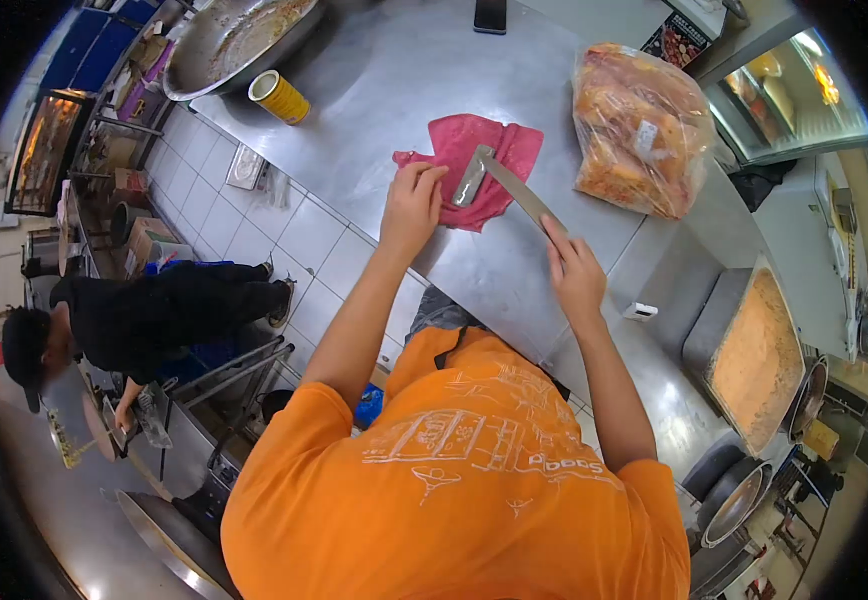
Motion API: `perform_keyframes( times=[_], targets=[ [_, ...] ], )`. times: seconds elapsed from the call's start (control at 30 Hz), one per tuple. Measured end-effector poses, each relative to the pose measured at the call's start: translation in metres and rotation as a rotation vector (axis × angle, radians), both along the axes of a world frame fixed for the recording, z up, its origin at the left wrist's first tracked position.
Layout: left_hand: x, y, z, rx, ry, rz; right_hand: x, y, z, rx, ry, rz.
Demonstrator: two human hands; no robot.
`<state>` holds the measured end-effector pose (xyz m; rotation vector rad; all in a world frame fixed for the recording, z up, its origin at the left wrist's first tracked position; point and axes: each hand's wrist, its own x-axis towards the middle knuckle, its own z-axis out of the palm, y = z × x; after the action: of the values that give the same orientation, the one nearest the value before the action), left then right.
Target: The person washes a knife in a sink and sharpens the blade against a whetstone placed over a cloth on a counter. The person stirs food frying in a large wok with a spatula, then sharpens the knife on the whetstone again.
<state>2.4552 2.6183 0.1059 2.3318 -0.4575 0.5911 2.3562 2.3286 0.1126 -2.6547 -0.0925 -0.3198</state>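
Note:
A red cloth [514,150] lies crumpled on the steel table, and a grey sharpening stone [470,185] rests at a slant on top of it. My right hand [576,272] is closed around the handle end of a knife [522,192]. The knife's broad blade reaches up and left, its far end over the upper part of the stone. My left hand [413,207] is at the cloth's left edge, fingers bent and closed on the fabric, just left of the stone. Part of those fingertips is hidden.
On the steel table [374,110] are a bagged block of meat [642,130], a yellow can [280,98], a large pan [229,45] and a phone [490,16]. A deep tray [699,335] of orange-brown food stands right. A person in black [144,315] works at left.

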Motion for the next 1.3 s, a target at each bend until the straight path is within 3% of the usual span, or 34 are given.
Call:
perform_keyframes(
  times=[0.1, 0.23, 0.5, 0.83, 1.3],
  targets=[
    [0.017, 0.018, 0.018, 0.115, -0.065, -0.146, 0.061, 0.04, 0.0, -0.132, -0.108, 0.152],
    [0.007, 0.043, 0.005, 0.321, -0.175, -0.337, 0.068, 0.056, -0.014, -0.146, -0.114, 0.283],
    [-0.002, 0.055, -0.015, 0.335, -0.059, -0.366, 0.089, 0.064, -0.033, -0.223, -0.095, 0.474],
    [0.004, 0.037, -0.029, 0.303, -0.051, -0.414, 0.09, 0.058, -0.035, -0.201, -0.011, 0.473],
    [-0.005, 0.01, -0.035, 0.335, -0.002, -0.266, 0.119, 0.035, -0.045, -0.201, -0.011, 0.629]
  ],
)
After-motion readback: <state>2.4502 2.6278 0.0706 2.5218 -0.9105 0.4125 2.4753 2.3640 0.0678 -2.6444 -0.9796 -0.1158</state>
